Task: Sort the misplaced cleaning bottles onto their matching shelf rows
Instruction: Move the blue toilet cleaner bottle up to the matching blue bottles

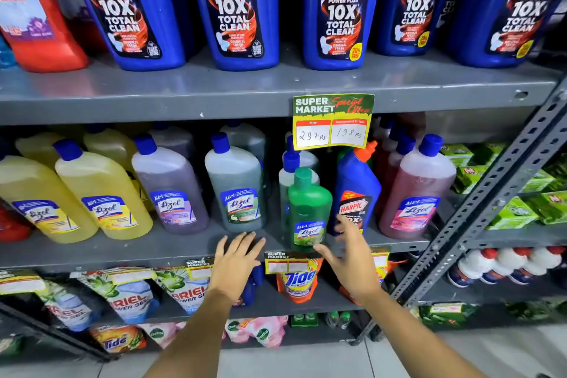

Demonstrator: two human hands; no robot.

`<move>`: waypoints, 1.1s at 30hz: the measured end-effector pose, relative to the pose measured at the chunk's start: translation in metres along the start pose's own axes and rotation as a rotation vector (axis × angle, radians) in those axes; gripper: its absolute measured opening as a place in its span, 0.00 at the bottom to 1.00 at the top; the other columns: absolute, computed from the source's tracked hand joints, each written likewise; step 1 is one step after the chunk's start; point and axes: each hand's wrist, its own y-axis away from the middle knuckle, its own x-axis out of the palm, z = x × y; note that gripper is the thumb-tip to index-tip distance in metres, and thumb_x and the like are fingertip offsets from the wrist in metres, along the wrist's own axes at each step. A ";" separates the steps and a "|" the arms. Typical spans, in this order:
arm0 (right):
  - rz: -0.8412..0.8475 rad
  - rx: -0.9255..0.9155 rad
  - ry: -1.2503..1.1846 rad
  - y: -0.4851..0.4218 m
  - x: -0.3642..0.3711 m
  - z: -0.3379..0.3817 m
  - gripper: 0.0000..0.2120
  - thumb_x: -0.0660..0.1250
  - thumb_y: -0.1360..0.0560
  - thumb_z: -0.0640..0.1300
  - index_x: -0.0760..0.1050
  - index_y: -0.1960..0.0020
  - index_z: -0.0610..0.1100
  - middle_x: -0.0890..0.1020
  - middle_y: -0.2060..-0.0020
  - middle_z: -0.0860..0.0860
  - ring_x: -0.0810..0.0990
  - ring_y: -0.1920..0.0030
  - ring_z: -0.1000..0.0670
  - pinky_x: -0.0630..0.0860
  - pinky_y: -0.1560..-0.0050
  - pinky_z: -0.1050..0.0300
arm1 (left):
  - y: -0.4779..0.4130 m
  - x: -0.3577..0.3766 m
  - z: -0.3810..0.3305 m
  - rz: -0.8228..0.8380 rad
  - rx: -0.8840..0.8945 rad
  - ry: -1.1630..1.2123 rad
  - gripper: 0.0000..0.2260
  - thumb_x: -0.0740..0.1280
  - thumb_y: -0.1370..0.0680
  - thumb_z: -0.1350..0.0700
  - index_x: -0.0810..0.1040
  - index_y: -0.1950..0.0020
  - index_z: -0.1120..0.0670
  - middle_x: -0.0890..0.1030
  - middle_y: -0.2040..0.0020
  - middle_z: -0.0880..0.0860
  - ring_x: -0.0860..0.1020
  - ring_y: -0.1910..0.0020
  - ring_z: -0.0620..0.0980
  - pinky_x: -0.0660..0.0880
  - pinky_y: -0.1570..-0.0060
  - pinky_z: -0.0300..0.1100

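Green Lizol bottle stands upright at the middle shelf edge — your left hand and right hand flank it, fingers spread, gripping nothing.

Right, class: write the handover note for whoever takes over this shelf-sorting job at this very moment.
Left hand: open, empty, at the middle shelf's front edge.
Right hand: open, empty, beside the green Lizol bottle, not gripping it.
The small blue Harpic bottle stands among the Lizol bottles; the large Harpic bottles are one shelf up.
Done: cannot tell.
Left: probably the Harpic goes up.
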 end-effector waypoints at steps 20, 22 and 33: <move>-0.015 0.215 -0.315 -0.078 -0.054 -0.028 0.32 0.81 0.36 0.43 0.71 0.37 0.47 0.83 0.46 0.49 0.82 0.47 0.49 0.79 0.49 0.55 | 0.002 -0.004 -0.007 0.040 -0.077 0.051 0.29 0.81 0.37 0.53 0.78 0.37 0.51 0.81 0.42 0.54 0.78 0.43 0.57 0.74 0.46 0.64; -0.021 0.203 -0.311 -0.082 -0.056 -0.027 0.31 0.81 0.36 0.41 0.72 0.38 0.46 0.83 0.48 0.49 0.82 0.48 0.49 0.78 0.52 0.59 | 0.002 -0.003 -0.007 0.036 -0.077 0.051 0.30 0.81 0.37 0.54 0.78 0.37 0.51 0.80 0.41 0.54 0.78 0.43 0.57 0.74 0.46 0.64; -0.154 0.122 -0.395 -0.012 -0.108 -0.021 0.22 0.80 0.39 0.31 0.78 0.48 0.40 0.85 0.61 0.43 0.82 0.64 0.54 0.81 0.60 0.56 | -0.007 -0.137 -0.057 -0.566 0.020 0.518 0.21 0.61 0.21 0.44 0.71 0.31 0.53 0.76 0.36 0.51 0.73 0.38 0.50 0.67 0.36 0.51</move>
